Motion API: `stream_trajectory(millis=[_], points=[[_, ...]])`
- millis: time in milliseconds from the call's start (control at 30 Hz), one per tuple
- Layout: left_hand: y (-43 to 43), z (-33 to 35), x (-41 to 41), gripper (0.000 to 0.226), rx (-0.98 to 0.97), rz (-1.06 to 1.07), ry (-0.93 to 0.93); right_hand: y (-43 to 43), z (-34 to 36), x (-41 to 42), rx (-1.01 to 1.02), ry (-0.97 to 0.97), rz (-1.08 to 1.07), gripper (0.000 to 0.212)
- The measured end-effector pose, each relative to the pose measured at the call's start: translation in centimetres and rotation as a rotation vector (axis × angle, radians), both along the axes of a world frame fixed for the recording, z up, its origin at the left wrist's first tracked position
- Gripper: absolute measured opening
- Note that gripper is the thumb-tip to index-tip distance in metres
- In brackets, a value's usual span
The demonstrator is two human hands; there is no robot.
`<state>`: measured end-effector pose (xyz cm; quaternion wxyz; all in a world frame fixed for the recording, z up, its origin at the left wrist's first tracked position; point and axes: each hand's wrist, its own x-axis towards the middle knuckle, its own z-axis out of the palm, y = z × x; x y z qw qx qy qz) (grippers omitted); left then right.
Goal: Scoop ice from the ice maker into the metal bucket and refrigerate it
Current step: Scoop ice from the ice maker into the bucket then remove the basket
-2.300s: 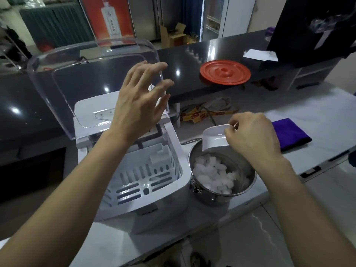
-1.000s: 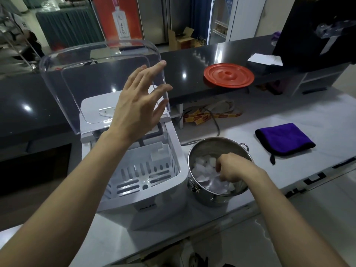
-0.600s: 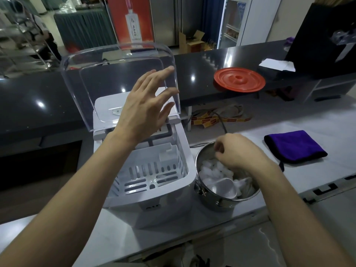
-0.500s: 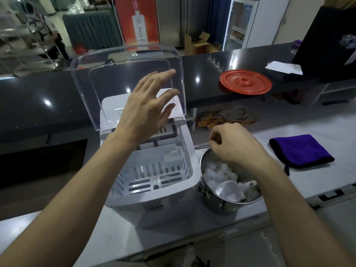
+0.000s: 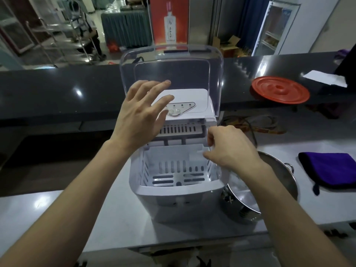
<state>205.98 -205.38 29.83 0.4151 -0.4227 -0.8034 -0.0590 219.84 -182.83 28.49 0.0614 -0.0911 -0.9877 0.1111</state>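
The white ice maker stands in the middle of the counter with its clear lid raised. Its slotted white basket shows no ice. My left hand hovers with spread fingers in front of the lid, above the control panel. My right hand is over the basket's right rim, fingers loosely curled, holding nothing. The metal bucket sits right of the machine; my right forearm hides its contents and the scoop.
A purple cloth lies right of the bucket. On the raised dark bar top behind are a red round lid and a white paper. Cables lie behind the bucket.
My right hand dropped the white scoop into the bucket, lifted out and moved left to the ice maker's right rim. The view has shifted so the machine is centred. The left hand stays by the lid.
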Motion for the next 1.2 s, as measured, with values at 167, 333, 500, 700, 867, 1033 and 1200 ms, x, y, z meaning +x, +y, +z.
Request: stream_trajectory(millis=[167, 333, 500, 700, 867, 1033, 1200], points=[[-2.1, -1.6, 0.1, 0.034, 0.061, 0.078, 0.034, -0.2, -0.5, 0.1, -0.018, 0.007, -0.065, 0.03], [-2.9, -2.3, 0.7, 0.048, 0.024, 0.132, -0.067, -0.3, -1.1, 0.8, -0.113, 0.025, -0.108, 0.037], [-3.2, -2.2, 2.6, 0.065, -0.051, 0.192, -0.205, -0.3, -1.2, 1.0, -0.139, 0.02, -0.111, 0.038], [-3.7, -2.3, 5.4, 0.086, -0.117, 0.332, -0.331, -0.8, -1.1, 1.1, -0.105, 0.029, -0.068, 0.039], [-4.2, -3.3, 7.0, 0.099, -0.15, 0.497, -0.4, -0.9, -1.1, 1.4, -0.064, 0.065, -0.02, 0.048], [-4.1, -2.9, 6.9, 0.111, -0.173, 0.514, -0.519, -0.7, -1.4, 1.6, -0.018, 0.059, -0.02, 0.056], [-3.7, -2.4, 7.3, 0.137, -0.214, 0.545, -0.628, -1.0, -1.6, 1.6, -0.001, 0.075, -0.035, 0.058]])
